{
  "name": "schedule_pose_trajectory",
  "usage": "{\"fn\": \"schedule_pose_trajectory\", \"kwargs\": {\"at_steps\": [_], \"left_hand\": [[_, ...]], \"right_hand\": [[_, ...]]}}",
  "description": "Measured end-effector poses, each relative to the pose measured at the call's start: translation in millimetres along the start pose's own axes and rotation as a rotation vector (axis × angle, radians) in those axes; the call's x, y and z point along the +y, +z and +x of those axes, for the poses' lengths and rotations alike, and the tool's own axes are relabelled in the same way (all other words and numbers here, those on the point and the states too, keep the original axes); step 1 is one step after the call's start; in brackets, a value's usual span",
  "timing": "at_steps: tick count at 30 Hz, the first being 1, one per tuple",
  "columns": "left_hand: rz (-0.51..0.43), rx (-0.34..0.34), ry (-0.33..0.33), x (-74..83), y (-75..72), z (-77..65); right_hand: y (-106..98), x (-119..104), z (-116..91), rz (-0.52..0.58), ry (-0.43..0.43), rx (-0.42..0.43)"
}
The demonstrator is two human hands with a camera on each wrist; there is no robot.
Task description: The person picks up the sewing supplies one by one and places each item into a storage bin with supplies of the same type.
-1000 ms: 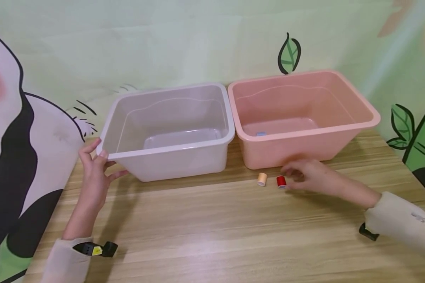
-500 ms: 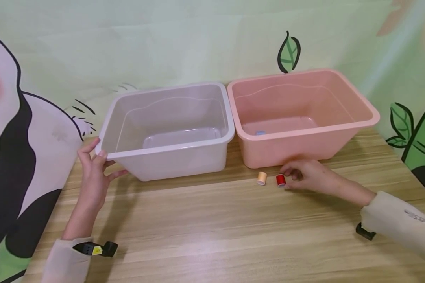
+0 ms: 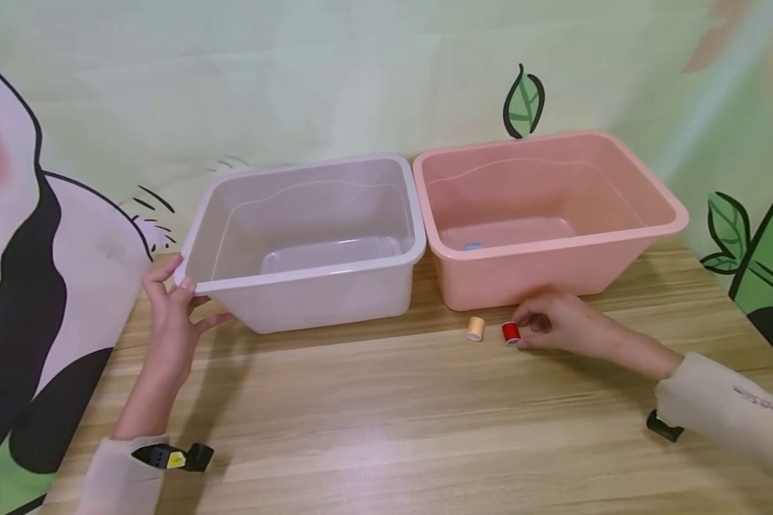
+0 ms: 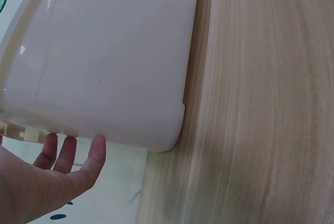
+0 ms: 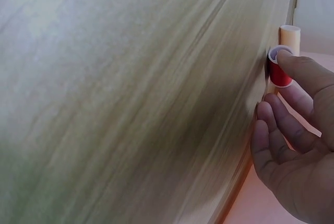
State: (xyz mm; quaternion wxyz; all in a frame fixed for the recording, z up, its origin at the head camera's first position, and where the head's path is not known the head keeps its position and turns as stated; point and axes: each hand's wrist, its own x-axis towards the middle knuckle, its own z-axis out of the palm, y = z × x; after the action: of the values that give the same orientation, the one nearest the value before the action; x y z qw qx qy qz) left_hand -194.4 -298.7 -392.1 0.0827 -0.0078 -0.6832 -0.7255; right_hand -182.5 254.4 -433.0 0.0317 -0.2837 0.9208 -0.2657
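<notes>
At its front left corner my left hand [image 3: 171,325] holds the rim of a white plastic tub [image 3: 322,297]; the left wrist view has the fingertips [image 4: 96,148] against its outer wall. Close to the front of a pink tub [image 3: 554,268], my right hand [image 3: 567,325] pinches a small red thread spool [image 3: 511,333] between thumb and index finger. The spool stands on the table, and in the right wrist view the thumb lies over its white end. Just left of it a peach thread spool [image 3: 476,329] stands upright, apart from the hand.
Both tubs sit side by side with rims touching, on a wooden table [image 3: 361,400]. A small light blue object [image 3: 473,246] lies on the pink tub's floor, partly hidden by the front rim. A patterned cloth backdrop [image 3: 335,79] rises behind the tubs.
My right hand has closed in slightly on the red spool, its fingers now nearer to it. The left hand, tubs and peach spool have stayed in place.
</notes>
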Motion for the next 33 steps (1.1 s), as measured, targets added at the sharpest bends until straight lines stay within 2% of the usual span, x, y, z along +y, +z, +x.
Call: {"fn": "schedule_pose_trajectory", "kwargs": {"at_steps": [11, 22, 33], "left_hand": [[0.002, -0.004, 0.011, -1.3, -0.1, -0.3], [0.009, 0.005, -0.006, -1.5, -0.8, -1.7], [0.034, 0.0, 0.008, -2.0, -1.5, 0.1]], "right_hand": [[-2.7, -2.2, -0.2, 0.019, 0.028, -0.017], [-0.5, -3.3, -0.7, 0.014, 0.023, 0.012], [-3.7, -4.5, -0.8, -0.004, -0.006, 0.04]]}}
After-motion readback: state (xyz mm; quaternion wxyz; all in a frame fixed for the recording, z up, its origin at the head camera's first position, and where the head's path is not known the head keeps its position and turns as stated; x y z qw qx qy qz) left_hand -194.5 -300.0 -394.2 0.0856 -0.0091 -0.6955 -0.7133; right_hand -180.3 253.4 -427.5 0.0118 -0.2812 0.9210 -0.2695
